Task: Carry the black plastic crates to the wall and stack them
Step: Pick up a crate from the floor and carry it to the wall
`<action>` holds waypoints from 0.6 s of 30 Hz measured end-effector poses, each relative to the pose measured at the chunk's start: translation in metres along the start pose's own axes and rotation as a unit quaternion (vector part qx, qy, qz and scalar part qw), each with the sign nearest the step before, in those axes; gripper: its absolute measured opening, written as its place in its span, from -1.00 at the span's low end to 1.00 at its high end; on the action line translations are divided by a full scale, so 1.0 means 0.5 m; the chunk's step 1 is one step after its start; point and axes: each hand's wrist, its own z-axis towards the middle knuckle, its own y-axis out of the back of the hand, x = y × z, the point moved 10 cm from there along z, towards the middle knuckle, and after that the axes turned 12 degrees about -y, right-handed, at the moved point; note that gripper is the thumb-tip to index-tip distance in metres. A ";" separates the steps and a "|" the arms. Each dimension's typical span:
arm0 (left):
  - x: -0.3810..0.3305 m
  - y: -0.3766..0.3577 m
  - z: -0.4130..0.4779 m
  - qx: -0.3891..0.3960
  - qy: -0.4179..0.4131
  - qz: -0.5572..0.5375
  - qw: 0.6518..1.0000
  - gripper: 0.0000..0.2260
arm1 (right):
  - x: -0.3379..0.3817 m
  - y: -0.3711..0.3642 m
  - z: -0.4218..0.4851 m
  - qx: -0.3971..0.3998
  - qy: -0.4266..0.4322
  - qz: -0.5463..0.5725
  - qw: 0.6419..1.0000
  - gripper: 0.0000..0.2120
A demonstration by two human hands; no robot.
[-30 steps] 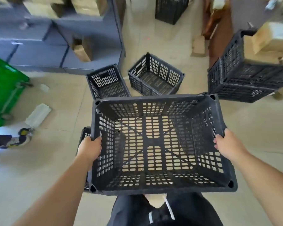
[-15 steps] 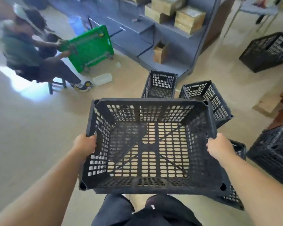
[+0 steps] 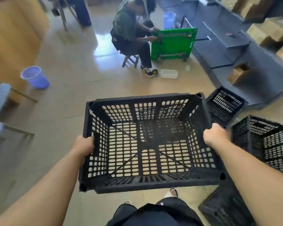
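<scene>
I hold an empty black plastic crate (image 3: pixel 147 144) in front of my waist, above the tiled floor. My left hand (image 3: pixel 84 146) grips its left rim and my right hand (image 3: pixel 215 137) grips its right rim. Three more black crates stand on the floor to my right: one further off (image 3: pixel 225 105), one beside my right forearm (image 3: pixel 268 144), and one low at the right edge (image 3: pixel 224 207), partly hidden by my arm.
A seated person (image 3: pixel 129 35) works on a green cart (image 3: pixel 171 43) straight ahead. Grey shelving with cardboard boxes (image 3: pixel 235 51) runs along the right. A purple bucket (image 3: pixel 34 77) stands at left near chair frames; a white tray (image 3: pixel 168 73) lies on the floor.
I have turned left while carrying the crate. The floor crates slid from ahead to my right, and the seated person and green cart came into the middle of view. Both hands keep their grip.
</scene>
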 end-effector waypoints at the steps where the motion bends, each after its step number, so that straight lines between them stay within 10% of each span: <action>1: 0.038 0.043 -0.004 -0.018 0.011 -0.013 1.000 -0.88 | 0.038 -0.021 -0.025 0.003 0.022 -0.008 1.000 -0.72; 10: 0.450 0.346 -0.029 -0.132 0.135 -0.103 0.977 -0.60 | 0.361 -0.219 -0.289 0.057 0.211 -0.052 0.974 -0.79; 18: 0.580 0.508 -0.238 -0.275 0.231 -0.170 0.918 -0.79 | 0.618 -0.414 -0.522 0.101 0.358 -0.146 0.917 -0.81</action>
